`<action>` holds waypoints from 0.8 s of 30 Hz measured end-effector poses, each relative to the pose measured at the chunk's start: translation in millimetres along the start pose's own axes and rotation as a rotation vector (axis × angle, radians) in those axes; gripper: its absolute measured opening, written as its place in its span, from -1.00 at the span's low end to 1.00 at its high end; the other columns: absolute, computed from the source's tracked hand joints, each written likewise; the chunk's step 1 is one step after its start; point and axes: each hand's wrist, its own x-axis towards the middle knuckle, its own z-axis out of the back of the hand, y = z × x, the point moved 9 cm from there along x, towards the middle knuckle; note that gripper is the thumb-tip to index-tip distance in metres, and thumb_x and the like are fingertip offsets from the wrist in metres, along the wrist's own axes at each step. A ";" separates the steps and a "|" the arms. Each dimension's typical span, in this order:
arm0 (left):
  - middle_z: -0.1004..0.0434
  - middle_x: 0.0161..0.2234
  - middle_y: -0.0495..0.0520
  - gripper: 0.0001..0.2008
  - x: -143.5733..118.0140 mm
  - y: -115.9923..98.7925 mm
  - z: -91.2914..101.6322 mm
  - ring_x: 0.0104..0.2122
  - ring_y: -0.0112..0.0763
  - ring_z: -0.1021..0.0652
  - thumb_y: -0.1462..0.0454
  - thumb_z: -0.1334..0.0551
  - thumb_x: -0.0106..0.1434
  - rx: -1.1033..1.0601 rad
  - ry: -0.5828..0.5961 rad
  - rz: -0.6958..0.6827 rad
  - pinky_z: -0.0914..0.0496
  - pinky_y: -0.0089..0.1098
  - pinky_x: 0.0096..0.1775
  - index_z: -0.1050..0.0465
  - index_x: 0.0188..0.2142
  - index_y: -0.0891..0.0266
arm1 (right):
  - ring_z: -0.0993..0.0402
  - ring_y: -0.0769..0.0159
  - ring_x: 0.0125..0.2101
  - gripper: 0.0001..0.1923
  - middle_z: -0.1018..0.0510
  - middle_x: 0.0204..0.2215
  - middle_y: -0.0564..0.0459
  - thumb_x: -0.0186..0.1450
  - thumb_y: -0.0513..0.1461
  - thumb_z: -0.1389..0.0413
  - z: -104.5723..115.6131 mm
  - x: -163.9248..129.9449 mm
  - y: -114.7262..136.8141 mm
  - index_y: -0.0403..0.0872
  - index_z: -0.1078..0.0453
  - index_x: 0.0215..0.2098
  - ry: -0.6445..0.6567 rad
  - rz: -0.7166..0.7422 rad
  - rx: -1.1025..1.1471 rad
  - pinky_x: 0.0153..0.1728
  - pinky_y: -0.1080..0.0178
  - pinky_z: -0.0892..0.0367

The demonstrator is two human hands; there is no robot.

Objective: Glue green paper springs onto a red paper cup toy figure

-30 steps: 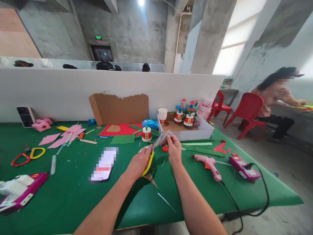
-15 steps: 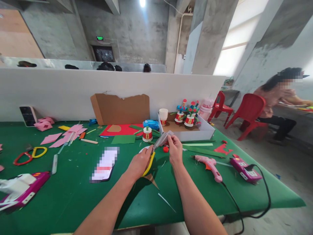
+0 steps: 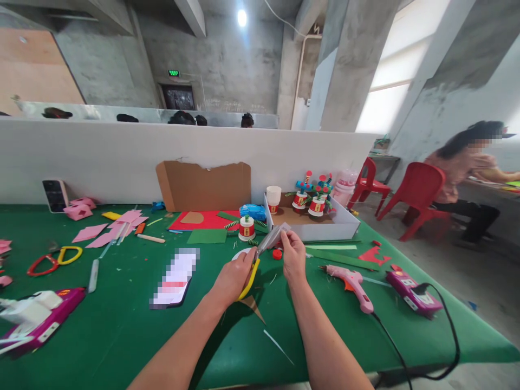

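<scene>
My left hand [image 3: 233, 275] is closed around a pair of yellow-handled scissors [image 3: 251, 280], whose blades point up and to the right. In my right hand [image 3: 293, 255], thumb and fingers pinch a thin, greyish, see-through piece [image 3: 275, 236] that looks like plastic film. The piece lies against the scissor blades, and whether they are cutting into it I cannot tell. A red bottle-cap-like disc [image 3: 277, 254] rests on the table between my hands. Just behind is a red and white paper cup [image 3: 246, 229] with green spiral arms. A brown paper scrap [image 3: 254, 309] lies below the scissors.
To the right lie a pink glue gun [image 3: 351, 281] and a purple power strip [image 3: 413, 293] with a black cable. A white box [image 3: 320, 232] holds decorated cups at the back. Leftward are a phone [image 3: 175, 277], red-and-yellow scissors [image 3: 54, 262] and pink paper pieces [image 3: 90, 232].
The view has tilted up slightly, so everything sits a little lower in the picture. Both hands keep the same hold on the scissors and the see-through piece.
</scene>
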 end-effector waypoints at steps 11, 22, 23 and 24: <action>-0.46 -0.04 0.27 -0.54 -0.8 -0.5 2.4 -0.18 -0.22 -0.58 0.36 0.06 0.35 -0.020 0.017 0.020 -0.48 -0.23 -0.16 -0.07 0.24 0.27 | -0.36 0.41 -0.62 -0.58 -0.46 -0.63 0.16 0.02 0.10 -0.26 0.0 -0.4 1.7 -0.07 -0.40 -0.47 -0.008 0.011 -0.026 -0.62 0.37 -0.22; -0.47 -0.04 0.29 -0.52 -0.7 -0.8 3.3 -0.18 -0.21 -0.58 0.36 0.06 0.33 0.001 0.011 0.012 -0.49 -0.24 -0.16 -0.07 0.25 0.31 | -0.37 0.40 -0.62 -0.59 -0.48 -0.62 0.16 0.03 0.08 -0.27 0.0 -0.5 -0.4 -0.07 -0.41 -0.45 -0.005 -0.001 0.009 -0.64 0.37 -0.18; -0.47 -0.04 0.28 -0.52 -0.5 -0.6 2.9 -0.19 -0.22 -0.58 0.35 0.06 0.33 0.002 0.009 0.009 -0.49 -0.24 -0.17 -0.07 0.25 0.30 | -0.37 0.40 -0.62 -0.59 -0.48 -0.61 0.16 0.02 0.08 -0.27 -0.2 -0.5 -0.3 -0.07 -0.41 -0.45 -0.005 -0.001 0.010 -0.64 0.37 -0.19; -0.48 -0.05 0.27 -0.52 -0.4 -0.5 2.7 -0.20 -0.23 -0.58 0.35 0.05 0.33 0.001 0.003 0.003 -0.49 -0.25 -0.17 -0.07 0.25 0.29 | -0.38 0.40 -0.61 -0.59 -0.48 -0.61 0.16 0.02 0.08 -0.27 -0.2 -0.5 -0.1 -0.07 -0.40 -0.45 -0.006 -0.001 0.010 -0.64 0.37 -0.20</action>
